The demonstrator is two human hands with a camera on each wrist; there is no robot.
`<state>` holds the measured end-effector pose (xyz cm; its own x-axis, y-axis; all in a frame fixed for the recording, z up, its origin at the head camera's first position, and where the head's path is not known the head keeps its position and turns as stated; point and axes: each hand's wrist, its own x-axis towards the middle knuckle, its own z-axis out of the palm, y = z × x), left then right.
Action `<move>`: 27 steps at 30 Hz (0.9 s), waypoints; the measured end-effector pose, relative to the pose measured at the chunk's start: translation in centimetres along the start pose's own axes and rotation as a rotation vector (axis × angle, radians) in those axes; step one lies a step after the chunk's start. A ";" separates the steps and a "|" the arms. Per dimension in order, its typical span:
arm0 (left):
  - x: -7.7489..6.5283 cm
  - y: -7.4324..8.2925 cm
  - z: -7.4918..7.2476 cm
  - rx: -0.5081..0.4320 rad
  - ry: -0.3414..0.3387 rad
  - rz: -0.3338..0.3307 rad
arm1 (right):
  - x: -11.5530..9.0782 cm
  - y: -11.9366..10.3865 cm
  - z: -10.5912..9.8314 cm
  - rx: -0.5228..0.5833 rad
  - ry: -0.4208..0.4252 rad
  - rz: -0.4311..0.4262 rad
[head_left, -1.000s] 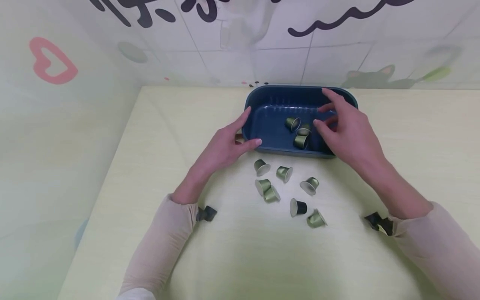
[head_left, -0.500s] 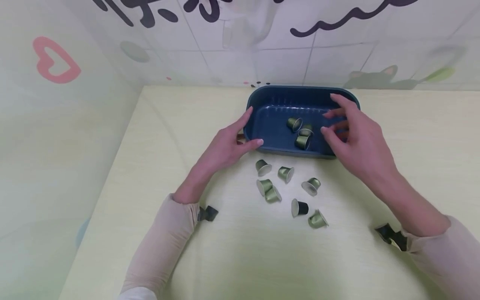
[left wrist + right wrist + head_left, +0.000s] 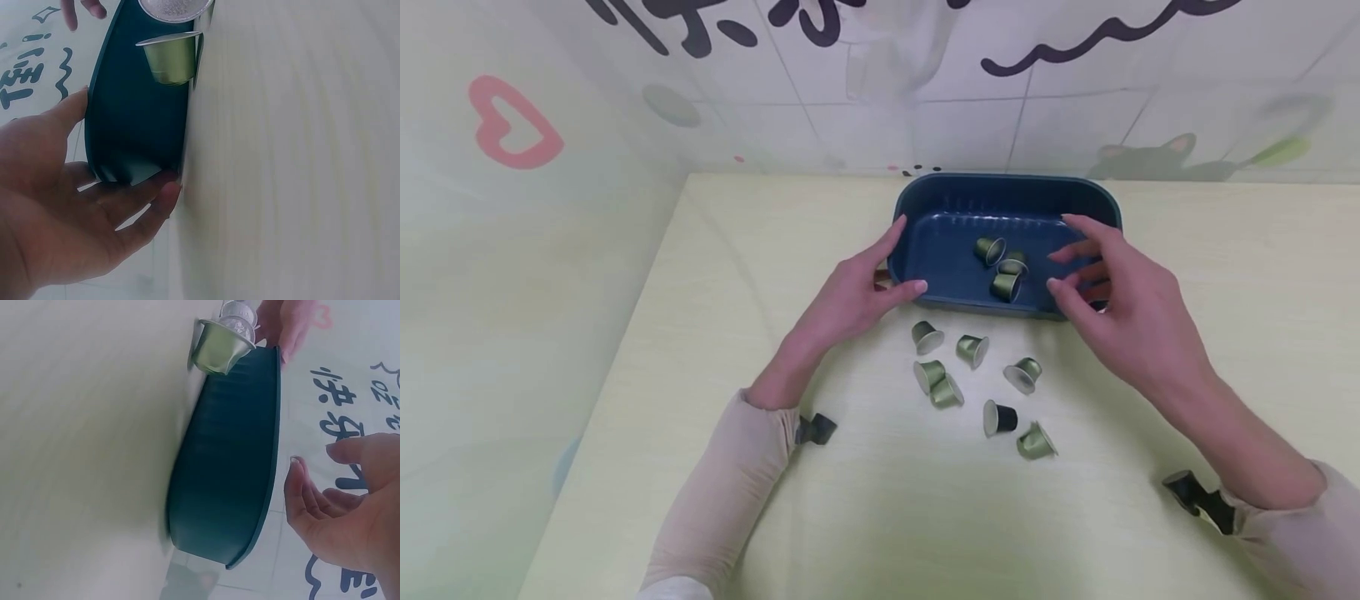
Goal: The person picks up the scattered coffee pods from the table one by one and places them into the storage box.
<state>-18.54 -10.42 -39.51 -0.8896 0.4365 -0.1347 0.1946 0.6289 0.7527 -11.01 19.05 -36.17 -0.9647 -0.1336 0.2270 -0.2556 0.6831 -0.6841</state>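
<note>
A dark blue rectangular bin stands at the back of the table against the wall. Inside it lie three green coffee capsules. My left hand rests against the bin's left end, thumb at the front rim and fingers extended along the side. Above the bin's right end hovers my right hand, fingers loosely bent, with nothing between thumb and fingertips; the right wrist view shows these fingers apart from the bin. Several more capsules lie scattered in front of the bin, one of them a black capsule.
The pale table meets a white tiled wall at the back and another wall on the left. Black straps or mounts show at each wrist, such as the right mount.
My right hand has drawn back to the right and toward me, away from the capsules in the bin. The left hand, the bin and the capsules stay in place.
</note>
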 end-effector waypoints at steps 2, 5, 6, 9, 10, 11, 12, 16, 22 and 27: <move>-0.1 0.0 0.0 0.002 0.001 -0.003 | -0.3 -0.1 0.0 -0.004 -0.006 -0.013; -0.2 -0.1 0.1 0.003 -0.004 -0.015 | -0.9 -0.1 0.0 -0.008 -0.019 -0.036; -0.3 -0.1 0.1 0.004 -0.007 -0.018 | -1.1 -0.1 0.0 -0.009 -0.021 -0.043; -0.4 -0.1 0.2 0.003 -0.012 -0.022 | -1.7 0.0 0.1 -0.005 -0.024 -0.059; -0.5 -0.1 0.2 0.003 -0.012 -0.021 | -1.8 0.0 0.0 -0.002 -0.026 -0.061; -0.5 -0.1 0.2 0.002 -0.013 -0.019 | -2.0 0.0 0.0 0.003 -0.028 -0.062; -0.5 0.0 0.2 0.003 -0.013 -0.019 | -2.2 0.0 0.0 0.008 -0.031 -0.062; -0.4 0.1 0.1 0.002 -0.011 -0.021 | -2.7 0.0 -0.3 0.020 -0.053 -0.070; -0.4 0.2 0.0 0.000 -0.004 -0.018 | -3.5 0.2 -0.2 0.031 -0.069 -0.118; -0.3 0.0 0.1 0.009 -0.001 -0.005 | -3.9 0.7 -0.1 0.047 -0.070 -0.151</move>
<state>-18.21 -10.49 -39.48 -0.8902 0.4338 -0.1390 0.1938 0.6369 0.7461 -7.36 20.09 -37.45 -0.9166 -0.2834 0.2821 -0.3994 0.6175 -0.6776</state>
